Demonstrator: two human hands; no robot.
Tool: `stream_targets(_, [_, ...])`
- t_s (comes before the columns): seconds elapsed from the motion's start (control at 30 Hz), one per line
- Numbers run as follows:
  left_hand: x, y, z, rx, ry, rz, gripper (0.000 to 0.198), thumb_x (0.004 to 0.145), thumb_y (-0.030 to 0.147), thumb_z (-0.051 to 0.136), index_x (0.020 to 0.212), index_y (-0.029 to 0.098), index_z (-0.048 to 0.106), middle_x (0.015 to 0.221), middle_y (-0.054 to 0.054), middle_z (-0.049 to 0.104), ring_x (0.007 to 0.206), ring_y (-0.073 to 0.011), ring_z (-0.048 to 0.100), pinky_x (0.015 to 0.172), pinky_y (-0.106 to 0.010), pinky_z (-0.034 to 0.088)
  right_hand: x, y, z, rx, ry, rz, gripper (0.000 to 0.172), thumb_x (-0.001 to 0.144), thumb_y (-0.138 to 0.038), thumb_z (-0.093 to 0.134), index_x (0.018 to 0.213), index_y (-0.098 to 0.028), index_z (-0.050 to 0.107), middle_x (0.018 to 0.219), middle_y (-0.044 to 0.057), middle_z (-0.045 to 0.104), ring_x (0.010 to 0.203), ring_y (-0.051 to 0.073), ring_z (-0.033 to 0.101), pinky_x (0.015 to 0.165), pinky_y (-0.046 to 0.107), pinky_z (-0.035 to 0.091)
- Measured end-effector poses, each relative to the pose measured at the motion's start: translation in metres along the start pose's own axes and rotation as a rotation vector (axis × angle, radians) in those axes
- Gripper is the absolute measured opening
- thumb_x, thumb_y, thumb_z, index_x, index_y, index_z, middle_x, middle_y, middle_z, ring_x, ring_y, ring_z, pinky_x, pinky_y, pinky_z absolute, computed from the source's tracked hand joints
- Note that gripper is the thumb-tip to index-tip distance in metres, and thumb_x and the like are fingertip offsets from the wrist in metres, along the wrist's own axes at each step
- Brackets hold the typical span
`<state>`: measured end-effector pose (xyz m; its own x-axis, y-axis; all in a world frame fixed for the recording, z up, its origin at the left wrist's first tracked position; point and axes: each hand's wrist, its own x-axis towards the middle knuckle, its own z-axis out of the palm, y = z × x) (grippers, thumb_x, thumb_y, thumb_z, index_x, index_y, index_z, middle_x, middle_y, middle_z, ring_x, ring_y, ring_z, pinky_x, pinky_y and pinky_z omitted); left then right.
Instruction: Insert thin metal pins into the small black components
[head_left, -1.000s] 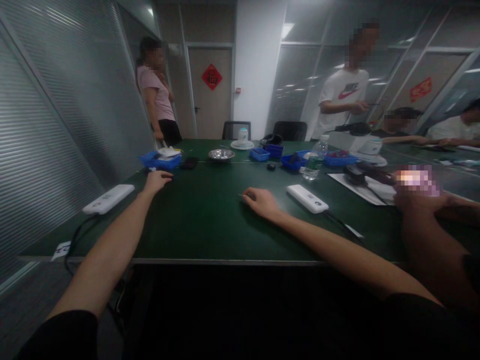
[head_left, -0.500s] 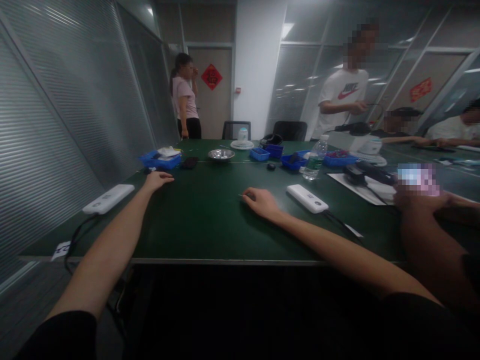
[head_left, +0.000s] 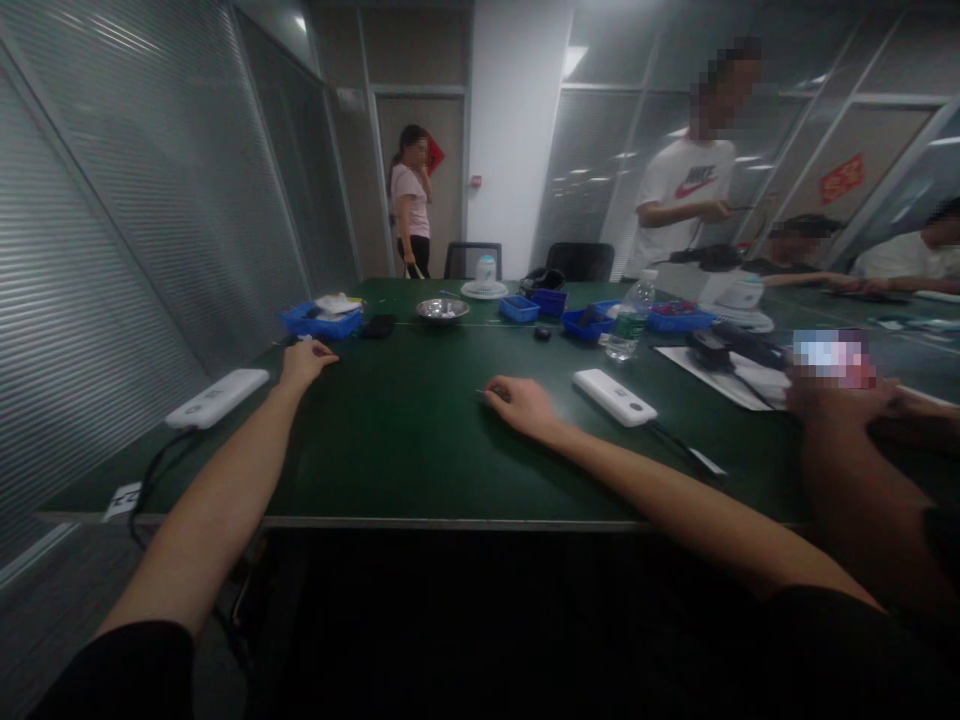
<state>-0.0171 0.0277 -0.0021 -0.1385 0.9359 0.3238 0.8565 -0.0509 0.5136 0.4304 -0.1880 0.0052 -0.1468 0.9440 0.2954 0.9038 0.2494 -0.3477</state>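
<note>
My left hand (head_left: 306,364) rests near the green table's (head_left: 405,440) left side, just in front of a blue tray (head_left: 324,323) with white stuff in it. Its fingers curl with thumb and fingertips together; whatever is between them, if anything, is too small to make out. My right hand (head_left: 521,402) lies on its side on the tabletop, fingers closed in a pinch. From its fingertips a thin, pale sliver (head_left: 480,391) sticks out to the left. A shiny metal bowl (head_left: 442,311) stands beyond and between both hands.
White elongated devices with cables lie outside each forearm: a left one (head_left: 217,398) and a right one (head_left: 615,397). A water bottle (head_left: 631,318), blue bins (head_left: 519,308) and a black mouse (head_left: 542,333) stand farther back. At right, a co-worker's hands (head_left: 840,395) hold a lit phone.
My left hand has drawn slightly left, its fingertips curling inward. My right hand has stayed in place. The person by the door has moved to the right.
</note>
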Motion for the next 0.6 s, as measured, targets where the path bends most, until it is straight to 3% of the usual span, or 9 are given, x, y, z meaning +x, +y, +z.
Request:
stream_targets(0.3, [-0.001, 0.001, 0.000, 0.071, 0.019, 0.053, 0.017, 0.080, 0.037, 0.079, 0.083, 0.021, 0.078, 0.094, -0.009, 0.078, 0.096, -0.0277, 0.072, 0.094, -0.034, 0.053, -0.002, -0.002, -0.003, 0.009, -0.002, -0.004, 0.029, 0.103, -0.045, 0.055, 0.118, -0.027, 0.073, 0.111, 0.004, 0.077, 0.098, 0.021, 0.070, 0.078, 0.027, 0.050])
stream_targets(0.6, [0.009, -0.010, 0.004, -0.148, -0.039, -0.132, 0.020, 0.075, 0.034, 0.082, 0.090, 0.021, 0.079, 0.101, -0.007, 0.079, 0.105, -0.0272, 0.072, 0.099, -0.036, 0.053, -0.001, -0.002, -0.003, 0.002, -0.012, -0.001, 0.028, 0.103, -0.043, 0.055, 0.118, -0.028, 0.073, 0.112, 0.004, 0.077, 0.099, 0.021, 0.071, 0.080, 0.028, 0.050])
